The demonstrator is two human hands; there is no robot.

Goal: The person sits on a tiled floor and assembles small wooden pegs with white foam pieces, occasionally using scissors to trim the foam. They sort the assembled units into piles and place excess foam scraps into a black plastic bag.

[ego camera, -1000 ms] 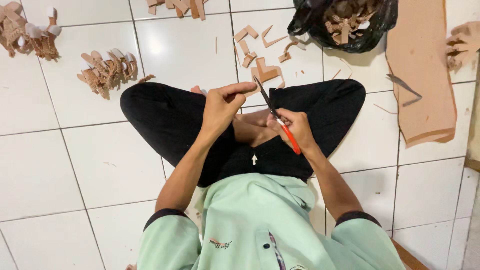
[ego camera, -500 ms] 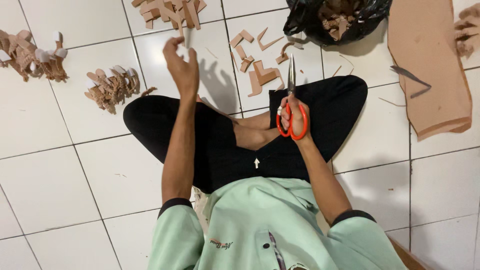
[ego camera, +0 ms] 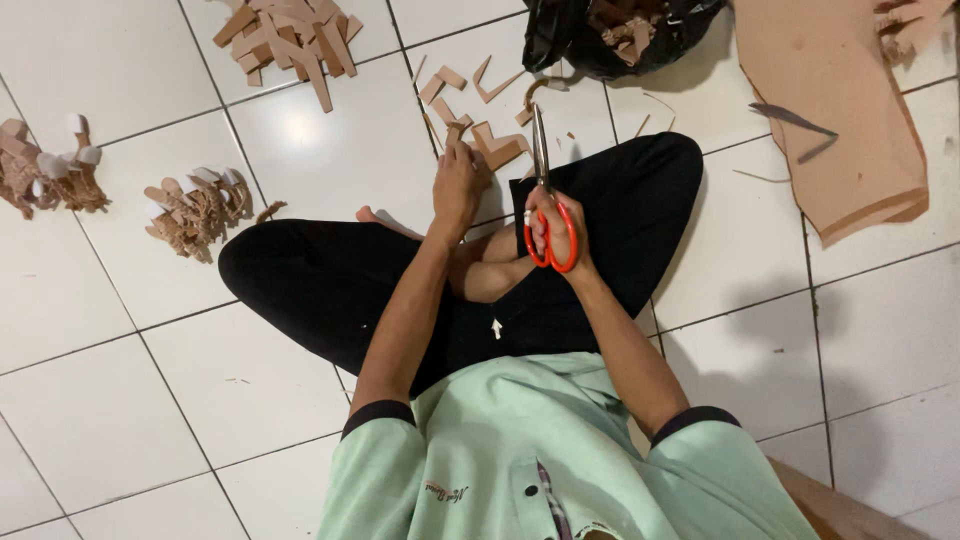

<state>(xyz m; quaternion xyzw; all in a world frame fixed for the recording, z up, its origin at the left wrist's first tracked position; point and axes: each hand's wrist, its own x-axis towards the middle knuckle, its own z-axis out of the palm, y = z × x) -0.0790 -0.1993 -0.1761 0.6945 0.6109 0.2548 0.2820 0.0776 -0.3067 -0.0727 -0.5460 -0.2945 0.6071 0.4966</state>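
I sit cross-legged on a white tiled floor in black trousers and a light green shirt. My right hand (ego camera: 555, 235) grips red-handled scissors (ego camera: 545, 200), blades pointing away from me. My left hand (ego camera: 457, 185) reaches down to the loose tan cut pieces (ego camera: 490, 140) on the tile just beyond my knees, fingers resting on one of them. Whether it has a piece gripped is hidden under the fingers.
A heap of tan offcuts (ego camera: 290, 35) lies at the far left-centre. Two bundles of cut tan shapes (ego camera: 200, 210) (ego camera: 45, 175) sit at left. A black plastic bag (ego camera: 620, 35) of scraps stands ahead. A large tan sheet (ego camera: 835, 110) lies at right.
My left hand pulled back from the far heap to the pieces just beyond my knees. My right hand stays put, with the scissors upright since a second ago.
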